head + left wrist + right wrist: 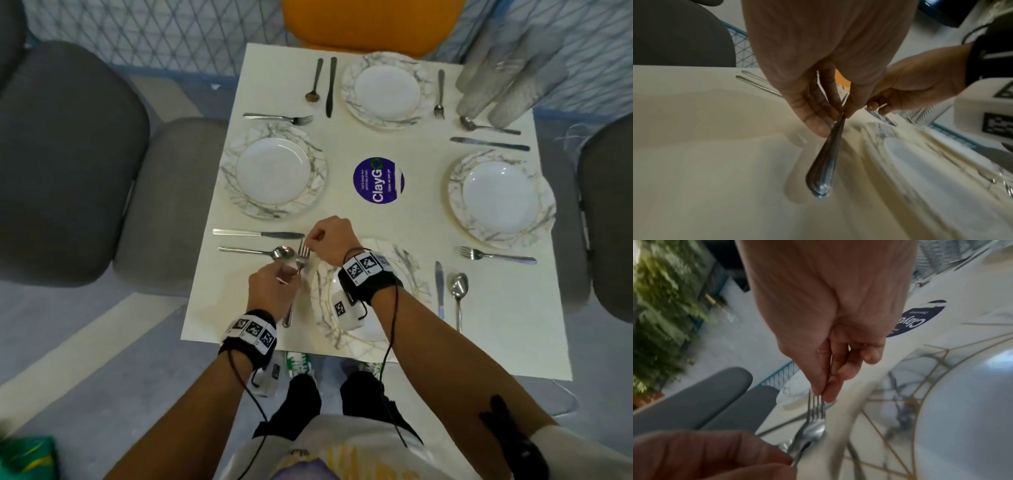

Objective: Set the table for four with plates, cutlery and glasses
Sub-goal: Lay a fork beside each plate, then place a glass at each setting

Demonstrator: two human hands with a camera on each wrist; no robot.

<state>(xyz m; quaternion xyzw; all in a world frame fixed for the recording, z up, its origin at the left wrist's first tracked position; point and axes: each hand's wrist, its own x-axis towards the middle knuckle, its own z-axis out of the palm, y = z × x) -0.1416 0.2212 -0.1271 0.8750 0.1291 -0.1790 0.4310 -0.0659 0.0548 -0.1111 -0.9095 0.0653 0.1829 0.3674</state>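
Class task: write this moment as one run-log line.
left hand: grips fork handle | right hand: pinches tines | place: left of near plate | glasses: stacked, unplaced

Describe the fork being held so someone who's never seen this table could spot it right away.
Start at the white table and find the near plate, the one partly under the person's arms. Just left of it is the fork, pointing away from the person. Unlike the three other forks lying untouched, this one has the left hand pinching its handle and the right hand pinching its tines.
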